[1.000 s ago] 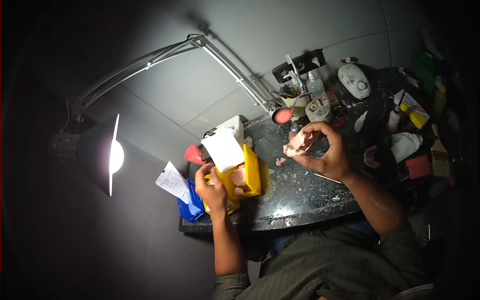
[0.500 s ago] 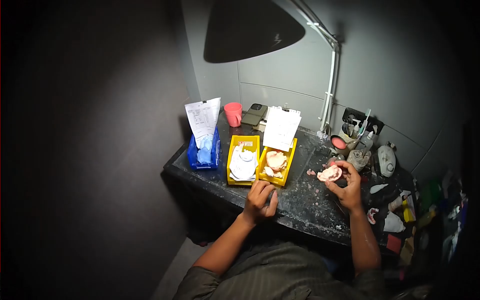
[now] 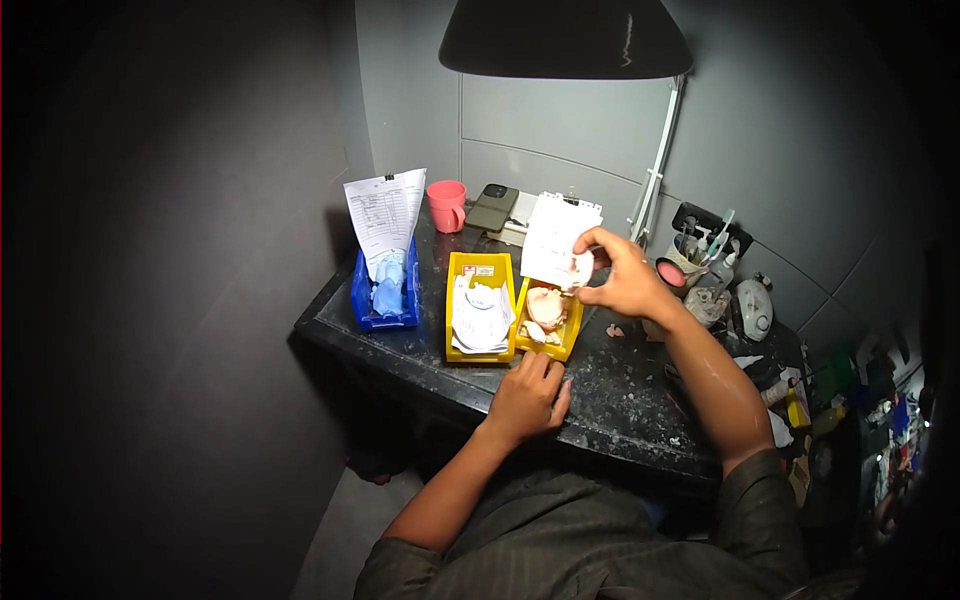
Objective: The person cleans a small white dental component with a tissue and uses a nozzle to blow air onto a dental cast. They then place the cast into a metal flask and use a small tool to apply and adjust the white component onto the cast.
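My right hand [image 3: 625, 275] pinches a pale pink dental cast [image 3: 580, 268] between thumb and fingers, above the right yellow bin [image 3: 572, 338]. In that bin lie a peach-coloured dental cast [image 3: 546, 308] and smaller pale pieces. My left hand [image 3: 528, 400] rests at the desk's front edge, its fingers curled against the front of the same bin; what they close on is hidden. The left yellow bin [image 3: 453, 340] stands alongside, holding papers and a white cast [image 3: 482, 297]. White paper slips [image 3: 550, 240] stand at the back of the right bin, partly behind my right hand.
A blue bin [image 3: 362, 312] with blue casts and a clipped form stands left. Behind are a pink mug [image 3: 447, 207] and a phone [image 3: 492, 207]. Toothbrushes in a cup [image 3: 683, 272], bottles and a white device [image 3: 755, 308] crowd the right. A lamp [image 3: 565, 40] hangs overhead.
My right hand has carried the pink cast leftward and up, from the desk's right side to above the right yellow bin. The left hand stays near the bin's front. The view has shifted slightly.
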Tool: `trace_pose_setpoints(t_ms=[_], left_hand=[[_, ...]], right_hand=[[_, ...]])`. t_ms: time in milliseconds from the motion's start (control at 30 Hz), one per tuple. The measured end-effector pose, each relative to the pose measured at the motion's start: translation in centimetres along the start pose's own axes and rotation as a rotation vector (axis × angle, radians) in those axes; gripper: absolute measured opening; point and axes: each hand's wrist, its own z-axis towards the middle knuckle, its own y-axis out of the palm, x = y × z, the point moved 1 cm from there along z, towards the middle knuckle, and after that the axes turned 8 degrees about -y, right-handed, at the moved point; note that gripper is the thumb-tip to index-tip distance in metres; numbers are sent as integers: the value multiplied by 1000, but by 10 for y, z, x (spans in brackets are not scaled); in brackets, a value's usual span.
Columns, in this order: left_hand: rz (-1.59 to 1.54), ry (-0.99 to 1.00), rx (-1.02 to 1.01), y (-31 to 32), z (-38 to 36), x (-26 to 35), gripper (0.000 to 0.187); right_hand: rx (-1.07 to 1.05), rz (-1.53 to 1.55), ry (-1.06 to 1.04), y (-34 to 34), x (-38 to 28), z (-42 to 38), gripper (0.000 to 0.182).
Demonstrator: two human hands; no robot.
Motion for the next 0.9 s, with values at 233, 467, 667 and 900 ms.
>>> trace_pose_setpoints(t_ms=[233, 467, 667, 900], left_hand=[[5, -9, -18, -2, -2, -1, 20], [-14, -40, -13, 1, -3, -4, 20], [-48, -70, -9, -1, -3, -3, 15], [-53, -75, 64, -4, -2, 0, 7]], right_hand=[[-536, -379, -142, 38, 4, 33, 36], [-416, -325, -142, 28, -10, 14, 57], [-217, -169, -122, -65, -39, -69, 49], [-52, -41, 379, -159, -54, -237, 39]])
